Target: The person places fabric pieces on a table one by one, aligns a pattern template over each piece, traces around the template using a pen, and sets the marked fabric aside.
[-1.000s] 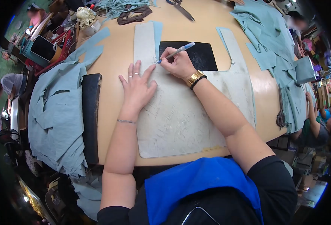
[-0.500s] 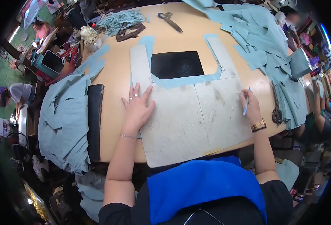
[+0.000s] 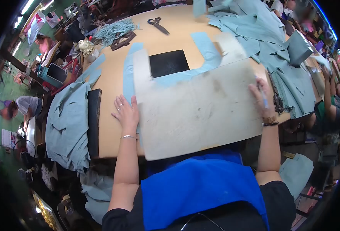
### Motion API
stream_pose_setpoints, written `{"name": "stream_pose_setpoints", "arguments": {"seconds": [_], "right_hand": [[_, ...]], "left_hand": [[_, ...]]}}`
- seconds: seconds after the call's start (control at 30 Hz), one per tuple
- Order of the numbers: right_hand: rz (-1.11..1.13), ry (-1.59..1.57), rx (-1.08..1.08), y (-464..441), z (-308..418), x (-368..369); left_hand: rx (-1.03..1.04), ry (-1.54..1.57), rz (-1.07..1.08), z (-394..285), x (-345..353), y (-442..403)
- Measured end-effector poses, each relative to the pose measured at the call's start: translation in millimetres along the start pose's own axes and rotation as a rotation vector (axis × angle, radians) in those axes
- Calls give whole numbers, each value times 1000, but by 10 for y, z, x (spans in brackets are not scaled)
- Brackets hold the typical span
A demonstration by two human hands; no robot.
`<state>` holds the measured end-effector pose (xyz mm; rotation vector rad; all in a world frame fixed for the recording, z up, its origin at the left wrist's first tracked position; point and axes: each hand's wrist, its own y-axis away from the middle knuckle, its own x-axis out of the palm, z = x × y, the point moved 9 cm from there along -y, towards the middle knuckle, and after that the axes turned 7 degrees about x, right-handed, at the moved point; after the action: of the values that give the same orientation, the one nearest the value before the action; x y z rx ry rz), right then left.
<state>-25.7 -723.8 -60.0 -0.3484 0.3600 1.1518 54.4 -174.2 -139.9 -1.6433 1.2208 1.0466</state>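
Observation:
A large greyish-white pattern board (image 3: 200, 107) with a U-shaped notch lies in front of me, its surface blurred by motion. Light blue fabric (image 3: 206, 50) shows from under it, around the notch and along its left side. My left hand (image 3: 126, 113), wearing a ring, is at the board's left edge with fingers stretched out, over the fabric and tabletop. At the right edge is my right hand (image 3: 261, 96), smeared by motion, its fingers closed around a blue-and-white pen (image 3: 265, 101). Whether these fingers also grip the board cannot be made out.
A black rectangular sheet (image 3: 170, 63) lies inside the notch. Scissors (image 3: 158, 26) and fabric strips (image 3: 115, 31) rest on the table's far side. Fabric piles flank me at left (image 3: 68, 123) and right (image 3: 293, 77). Another person (image 3: 25, 106) works at the far left.
The board has shifted against the fabric, so more blue shows at the left and around the notch. My left hand has moved off the board leftward. The view has turned slightly.

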Motion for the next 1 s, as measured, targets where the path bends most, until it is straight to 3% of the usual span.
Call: {"name": "stream_pose_setpoints", "arguments": {"seconds": [0.13, 0.2, 0.27, 0.33, 0.37, 0.4, 0.47, 0.53, 0.57, 0.6, 0.63, 0.73, 0.77, 0.8, 0.9, 0.93, 1.0], "right_hand": [[-185, -316, 63, 111, -57, -793], [-547, -323, 94, 68, -516, -1324], [-688, -232, -81, 43, -695, -1644], [-926, 349, -398, 199, -424, -1674], [-958, 405, -463, 230, -293, -1523], [-825, 203, -409, 147, -266, -1326], [-496, -139, -261, -44, -226, -663], [-222, 6, -308, -55, -32, 129], [-115, 79, -336, 127, 219, 509], [-18, 161, -366, 253, 385, 768], [43, 191, -387, 281, 408, 939], [202, 237, -427, 310, 211, 1329], [230, 233, -412, 272, 121, 1347], [254, 229, -395, 245, 36, 1368], [274, 238, -355, 273, 8, 1405], [270, 258, -353, 266, 6, 1401], [260, 275, -371, 244, -26, 1402]], "left_hand": [[17, -66, -27, -98, -129, 45], [32, -55, -50, -157, -241, 105], [50, 6, -81, -194, -307, 97], [124, 97, -135, -110, -187, -3], [80, 241, -80, -75, -146, -23], [27, 382, -39, -25, -112, -31], [-7, 713, -215, 112, -364, 9], [-106, 976, -432, 464, -676, 33], [-143, 922, -530, 650, -1076, 150], [-236, 1124, -535, 980, -1269, 205], [-242, 928, -632, 1374, -1657, 349], [-562, 804, -821, 2493, -2609, 1349], [-660, 725, -1010, 3199, -2799, 1789], [-801, 690, -987, 3128, -3060, 2252], [-792, 707, -1263, 3955, -3168, 3609], [-738, 645, -1265, 4240, -3130, 4058], [-844, 612, -1264, 4390, -2914, 4677]]}}
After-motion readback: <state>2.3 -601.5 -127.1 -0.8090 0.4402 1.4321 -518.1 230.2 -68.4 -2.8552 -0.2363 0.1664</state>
